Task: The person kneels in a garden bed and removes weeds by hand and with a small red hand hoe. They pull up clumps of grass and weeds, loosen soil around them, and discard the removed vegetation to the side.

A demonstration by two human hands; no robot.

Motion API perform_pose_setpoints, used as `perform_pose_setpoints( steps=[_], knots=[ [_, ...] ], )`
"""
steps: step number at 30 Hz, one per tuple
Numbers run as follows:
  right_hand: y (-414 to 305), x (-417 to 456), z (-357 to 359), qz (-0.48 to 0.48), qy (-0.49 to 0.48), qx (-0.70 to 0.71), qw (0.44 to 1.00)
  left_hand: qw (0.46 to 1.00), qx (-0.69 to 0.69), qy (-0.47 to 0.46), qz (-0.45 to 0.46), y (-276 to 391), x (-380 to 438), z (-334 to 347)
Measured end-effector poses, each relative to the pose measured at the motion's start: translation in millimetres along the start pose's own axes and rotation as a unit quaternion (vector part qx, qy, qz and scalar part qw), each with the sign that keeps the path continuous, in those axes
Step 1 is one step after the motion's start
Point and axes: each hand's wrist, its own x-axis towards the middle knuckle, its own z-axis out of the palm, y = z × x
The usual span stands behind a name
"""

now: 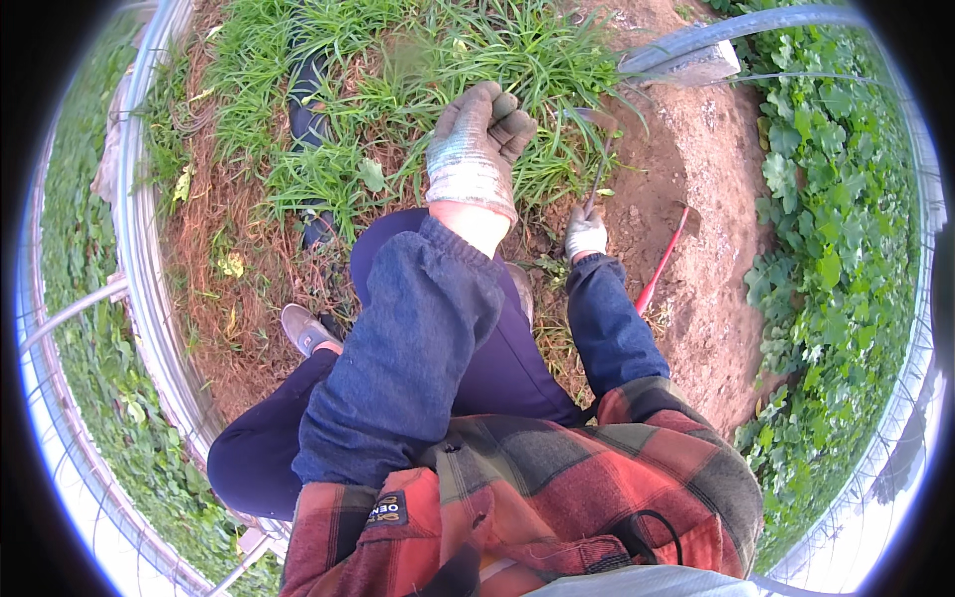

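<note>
My left hand [481, 145], in a soiled pale knit glove, is raised over the clump of green grass [537, 56]. Its fingers are curled; whether they pinch any blades is hard to see. Lower and to the right, my right hand [586, 233], gloved too, grips the thin handle of a small hand hoe or sickle [598, 175]. That tool's metal head [593, 117] is slightly blurred at the right edge of the grass, beside bare brown soil [649, 160].
A red-handled hand hoe [664, 261] lies on the soil at right. Black plastic pipe [306, 112] runs through the grass at left. A metal tube [746, 28] crosses a pale block [709, 66] at upper right. Metal rails [138, 224] border the left; leafy plants [828, 224] border the right.
</note>
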Motion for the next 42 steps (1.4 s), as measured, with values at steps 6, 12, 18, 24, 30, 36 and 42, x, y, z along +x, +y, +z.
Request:
perform_pose_setpoints(
  steps=[6,12,18,24,30,36,42],
  knots=[
    [-37,79,40,-0.011,0.05,0.039,0.998,1.0,-0.022,0.009,0.006,-2,-2,4],
    [-80,108,108,-0.058,0.034,0.042,0.997,0.986,0.104,-0.055,-0.122,-9,-5,6],
    [-44,55,84,-0.018,0.005,-0.026,0.999,0.97,0.156,-0.093,-0.164,-21,-7,26],
    [-52,116,58,-0.043,0.022,-0.037,0.998,0.965,0.178,-0.087,-0.169,-31,-1,36],
    [-47,94,55,-0.047,-0.004,-0.051,0.998,0.976,0.115,-0.117,-0.142,-51,-22,47],
    [-14,61,24,-0.023,-0.031,-0.093,0.995,0.977,0.108,-0.113,-0.148,-63,-5,57],
    [-4,66,10,-0.03,-0.028,-0.096,0.995,0.978,0.074,-0.115,-0.158,-79,-14,64]
  ],
)
